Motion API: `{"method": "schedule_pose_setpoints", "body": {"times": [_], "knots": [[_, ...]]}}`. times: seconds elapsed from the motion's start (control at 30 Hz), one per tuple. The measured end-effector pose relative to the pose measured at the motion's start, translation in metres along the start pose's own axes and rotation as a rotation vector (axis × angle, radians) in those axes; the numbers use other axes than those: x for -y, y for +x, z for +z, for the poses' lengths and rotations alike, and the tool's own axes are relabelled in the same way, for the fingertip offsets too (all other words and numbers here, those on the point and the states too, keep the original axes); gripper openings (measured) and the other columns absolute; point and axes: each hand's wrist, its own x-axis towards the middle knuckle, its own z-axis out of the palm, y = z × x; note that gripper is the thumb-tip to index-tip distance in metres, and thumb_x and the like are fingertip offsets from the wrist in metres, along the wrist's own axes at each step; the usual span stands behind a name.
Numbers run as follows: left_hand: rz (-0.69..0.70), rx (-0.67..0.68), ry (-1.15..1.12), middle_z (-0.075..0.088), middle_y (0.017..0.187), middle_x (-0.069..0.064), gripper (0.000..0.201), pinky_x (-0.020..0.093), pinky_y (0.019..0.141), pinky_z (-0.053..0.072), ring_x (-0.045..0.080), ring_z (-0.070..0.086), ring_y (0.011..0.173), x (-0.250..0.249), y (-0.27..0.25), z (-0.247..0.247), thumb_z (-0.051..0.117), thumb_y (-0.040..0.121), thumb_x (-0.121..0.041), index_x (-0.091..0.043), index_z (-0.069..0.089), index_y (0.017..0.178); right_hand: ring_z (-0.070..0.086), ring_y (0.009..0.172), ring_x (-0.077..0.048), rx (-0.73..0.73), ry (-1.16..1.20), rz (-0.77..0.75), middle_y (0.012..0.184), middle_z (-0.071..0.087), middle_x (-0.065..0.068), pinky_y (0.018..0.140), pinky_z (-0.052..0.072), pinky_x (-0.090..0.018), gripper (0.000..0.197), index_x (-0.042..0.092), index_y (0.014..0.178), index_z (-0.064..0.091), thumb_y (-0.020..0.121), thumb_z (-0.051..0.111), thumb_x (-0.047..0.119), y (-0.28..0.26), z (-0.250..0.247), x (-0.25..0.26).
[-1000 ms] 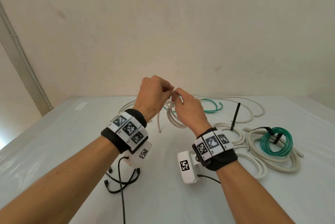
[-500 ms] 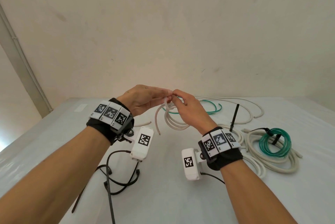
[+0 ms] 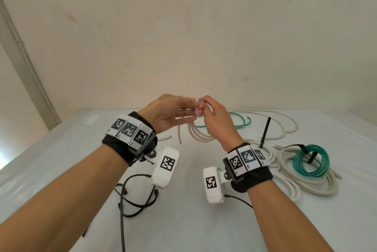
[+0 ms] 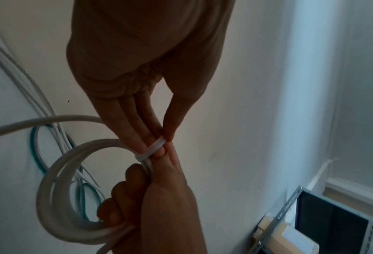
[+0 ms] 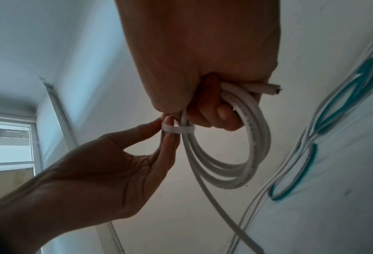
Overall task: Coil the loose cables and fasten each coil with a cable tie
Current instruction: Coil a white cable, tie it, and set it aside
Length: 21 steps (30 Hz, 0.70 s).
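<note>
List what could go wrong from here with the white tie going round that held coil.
1. The tie loops round the left hand's fingers as well as the coil; pulled tight, it could pinch them or end up slack once they come out.
2. The right hand grips only the top of the coil, so the hanging loops may spread before it is fastened.
3. A loose cable end dangles outside the tie and could be left unbundled.

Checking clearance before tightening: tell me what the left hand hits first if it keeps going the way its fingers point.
Almost at once, the right hand: the left hand points rightward, pinching the white cable tie around the white coil held there. Depth is unclear.
</note>
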Motion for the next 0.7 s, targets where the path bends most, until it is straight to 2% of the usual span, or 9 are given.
{"method": "schedule_pose_setpoints", "body": {"times": [0.07,0.13,0.17,0.27,0.33,0.43,0.53,0.63,0.7], "knots": [[-0.024,0.001,-0.025,0.077,0.104,0.010,0.024,0.024,0.077,0.061,0.017,0.076,0.089,-0.002,0.001,-0.002,0.073,0.091,-0.004,-0.001,0.073,0.115,0.040,0.052,-0.009,0.036,0.001,-0.017,0.070,0.060,0.015,0.058,0.034,-0.028,0.024,0.025,0.089,0.060,0.106,0.043,0.025,0.000,-0.001,0.000],[-0.040,-0.003,-0.054,0.077,0.103,0.008,0.024,0.023,0.081,0.057,0.015,0.074,0.086,-0.004,0.002,-0.005,0.073,0.090,-0.005,-0.003,0.073,0.113,0.052,0.064,-0.021,0.056,-0.016,-0.037,0.079,0.067,0.012,0.064,0.041,-0.034,0.023,0.026,0.095,0.061,0.107,0.043,0.028,0.001,-0.001,0.000],[-0.043,-0.005,-0.065,0.077,0.100,0.008,0.021,0.022,0.082,0.056,0.014,0.074,0.083,-0.005,0.002,-0.006,0.073,0.090,-0.005,-0.005,0.074,0.111,0.055,0.069,-0.022,0.061,-0.031,-0.046,0.083,0.069,0.010,0.067,0.043,-0.035,0.022,0.027,0.096,0.061,0.108,0.043,0.029,0.002,-0.002,-0.001],[-0.035,0.006,-0.079,0.077,0.096,0.007,0.025,0.019,0.080,0.056,0.012,0.074,0.077,-0.006,0.003,-0.007,0.073,0.090,-0.005,-0.006,0.074,0.114,0.044,0.054,-0.008,0.073,-0.091,-0.076,0.078,0.067,0.011,0.060,0.038,-0.029,0.022,0.028,0.097,0.061,0.108,0.043,0.029,0.003,-0.003,-0.004],[-0.027,0.013,-0.088,0.077,0.098,0.008,0.029,0.020,0.085,0.056,0.012,0.073,0.079,-0.005,0.004,-0.009,0.074,0.089,-0.005,-0.005,0.074,0.118,0.043,0.050,-0.006,0.076,-0.133,-0.098,0.068,0.060,0.018,0.057,0.035,-0.027,0.023,0.032,0.095,0.060,0.109,0.042,0.029,0.004,-0.003,-0.004],[0.007,-0.011,-0.064,0.078,0.097,0.009,0.029,0.023,0.085,0.056,0.014,0.074,0.080,0.001,0.004,-0.011,0.075,0.088,-0.003,-0.005,0.073,0.117,0.044,0.052,-0.006,0.080,-0.159,-0.109,0.079,0.067,0.012,0.059,0.038,-0.029,0.023,0.032,0.094,0.059,0.109,0.041,0.029,0.004,-0.003,-0.006],[0.050,-0.042,-0.037,0.078,0.091,0.010,0.022,0.024,0.081,0.057,0.015,0.075,0.078,0.004,0.004,-0.009,0.075,0.087,0.001,-0.007,0.072,0.108,0.043,0.054,-0.007,0.106,-0.156,-0.106,0.086,0.071,0.006,0.060,0.039,-0.031,0.023,0.027,0.094,0.058,0.109,0.040,0.029,0.003,-0.003,-0.007],[0.057,-0.047,-0.027,0.078,0.092,0.012,0.019,0.024,0.078,0.059,0.016,0.075,0.078,0.005,0.003,-0.009,0.076,0.086,0.001,-0.006,0.073,0.104,0.049,0.062,-0.005,0.130,-0.129,-0.079,0.074,0.064,0.020,0.065,0.041,-0.033,0.025,0.025,0.097,0.059,0.109,0.038,0.028,0.003,-0.002,-0.008],[0.049,-0.037,-0.021,0.078,0.089,0.011,0.016,0.021,0.074,0.061,0.015,0.075,0.075,0.004,0.004,-0.010,0.076,0.086,0.001,-0.002,0.073,0.101,0.049,0.057,0.000,0.147,-0.067,-0.039,0.061,0.056,0.027,0.060,0.036,-0.027,0.026,0.021,0.100,0.060,0.111,0.038,0.028,0.003,0.000,-0.009]]}}
